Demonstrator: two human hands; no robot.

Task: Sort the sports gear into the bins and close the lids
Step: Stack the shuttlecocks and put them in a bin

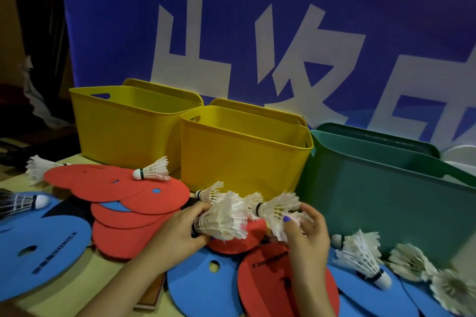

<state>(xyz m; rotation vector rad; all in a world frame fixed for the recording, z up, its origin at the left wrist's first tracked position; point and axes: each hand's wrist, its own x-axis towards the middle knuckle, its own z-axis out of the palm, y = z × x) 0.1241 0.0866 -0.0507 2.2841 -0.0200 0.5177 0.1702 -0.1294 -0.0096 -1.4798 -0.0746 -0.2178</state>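
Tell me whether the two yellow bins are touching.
Touching. The head view shows the left yellow bin and the middle yellow bin meeting at their rims, with no gap visible there.

Three bins stood open-topped in a row: left yellow bin (123, 123), middle yellow bin (242, 152) and green bin (386, 188), sides touching or nearly so. Foam discs (123, 188) and loose shuttlecocks (360, 257) crowded the table (77, 288) before them, leaving bare surface apparently only near the front-left edge.
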